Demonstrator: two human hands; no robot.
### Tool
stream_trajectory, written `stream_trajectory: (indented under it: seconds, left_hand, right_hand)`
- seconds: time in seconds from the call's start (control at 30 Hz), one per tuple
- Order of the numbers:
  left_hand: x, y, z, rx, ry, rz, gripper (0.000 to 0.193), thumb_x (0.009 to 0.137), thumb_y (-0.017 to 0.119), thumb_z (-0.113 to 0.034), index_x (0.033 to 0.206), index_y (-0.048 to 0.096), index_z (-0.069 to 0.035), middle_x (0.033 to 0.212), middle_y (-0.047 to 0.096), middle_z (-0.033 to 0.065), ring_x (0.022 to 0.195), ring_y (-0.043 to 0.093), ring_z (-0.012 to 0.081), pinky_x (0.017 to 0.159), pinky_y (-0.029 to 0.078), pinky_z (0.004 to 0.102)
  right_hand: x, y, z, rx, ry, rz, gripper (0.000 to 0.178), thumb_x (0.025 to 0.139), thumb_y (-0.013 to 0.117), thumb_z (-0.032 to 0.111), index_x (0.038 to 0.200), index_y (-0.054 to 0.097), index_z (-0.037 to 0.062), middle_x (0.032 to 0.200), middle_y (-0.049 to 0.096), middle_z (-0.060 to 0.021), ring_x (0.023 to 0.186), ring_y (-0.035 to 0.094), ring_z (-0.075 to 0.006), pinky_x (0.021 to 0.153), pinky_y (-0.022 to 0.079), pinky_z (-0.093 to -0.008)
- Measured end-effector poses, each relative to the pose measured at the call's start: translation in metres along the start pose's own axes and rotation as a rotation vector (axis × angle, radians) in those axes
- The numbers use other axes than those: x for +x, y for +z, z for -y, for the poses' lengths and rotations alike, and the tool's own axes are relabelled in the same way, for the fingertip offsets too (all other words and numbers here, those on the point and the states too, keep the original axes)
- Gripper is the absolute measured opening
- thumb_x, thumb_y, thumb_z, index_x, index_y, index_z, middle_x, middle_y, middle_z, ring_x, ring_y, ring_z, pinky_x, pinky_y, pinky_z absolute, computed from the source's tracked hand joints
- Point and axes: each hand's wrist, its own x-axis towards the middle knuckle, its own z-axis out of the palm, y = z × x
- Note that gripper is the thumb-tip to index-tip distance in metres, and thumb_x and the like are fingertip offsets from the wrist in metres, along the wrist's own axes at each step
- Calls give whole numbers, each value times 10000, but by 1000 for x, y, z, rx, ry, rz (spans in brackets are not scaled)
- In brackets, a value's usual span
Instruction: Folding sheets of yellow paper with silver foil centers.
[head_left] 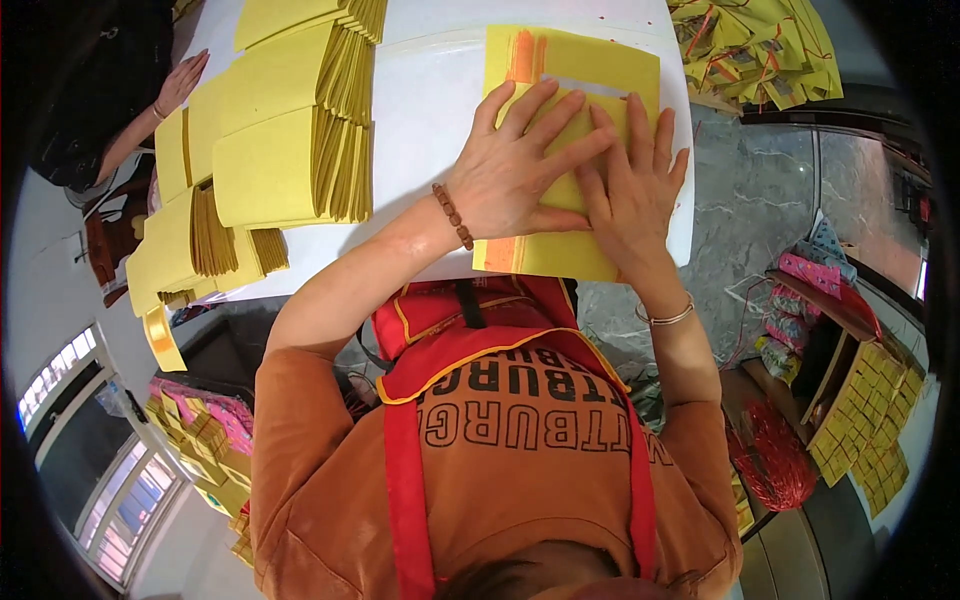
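Observation:
A yellow paper sheet (555, 253) lies on the white table, with orange-red smears along its left side and a pale strip across its upper part. Both of my hands press flat on it. My left hand (525, 160), with a brown bead bracelet at the wrist, spreads its fingers over the middle of the sheet. On the right half rests my right hand (635, 195), a bangle round its wrist and its fingers apart. The fingers of the two hands meet or overlap near the middle. Whether the paper is one layer or several is hard to make out.
Fanned stacks of folded yellow paper (270, 165) cover the table's left side. Another person's hand (182, 82) rests beyond them. More yellow paper pieces with red cords (755, 50) lie at the upper right. A red stringy bundle (770, 455) sits at the lower right.

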Motion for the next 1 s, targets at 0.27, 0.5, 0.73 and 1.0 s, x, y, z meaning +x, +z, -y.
stream_trajectory:
  seconds: [0.27, 0.5, 0.73, 1.0]
  left_hand:
    - [-1, 1, 2, -8, 15, -17, 836, 617, 705, -600, 1324, 463, -226, 1381, 400, 105, 1283, 338, 324, 1050, 197, 507]
    - [-3, 2, 4, -14, 14, -30, 829, 630, 698, -600, 1331, 454, -230, 1385, 397, 105, 1287, 335, 326, 1051, 197, 503]
    - [-1, 3, 3, 1, 7, -33, 832, 624, 700, -600, 1328, 455, -230, 1379, 404, 106, 1288, 336, 322, 1050, 204, 501]
    - [-3, -3, -6, 38, 80, -153, 792, 592, 759, -479, 1281, 495, -193, 1275, 474, 94, 1158, 434, 291, 957, 312, 464]
  right_hand:
    - [1, 1, 0, 103, -8, -10, 501, 875, 525, 336, 1350, 439, 204, 1429, 321, -130, 1318, 234, -435, 964, 275, -594]
    - [3, 1, -2, 82, -48, -9, 506, 866, 546, 325, 1344, 445, 193, 1406, 345, -131, 1302, 257, -442, 978, 303, -532]
    - [2, 3, -4, 108, -49, -40, 493, 875, 530, 320, 1338, 448, 172, 1407, 344, -133, 1301, 257, -443, 986, 295, -525]
    - [1, 1, -5, 107, -14, -6, 484, 884, 498, 303, 1344, 436, 167, 1421, 330, -127, 1330, 215, -414, 984, 278, -559]
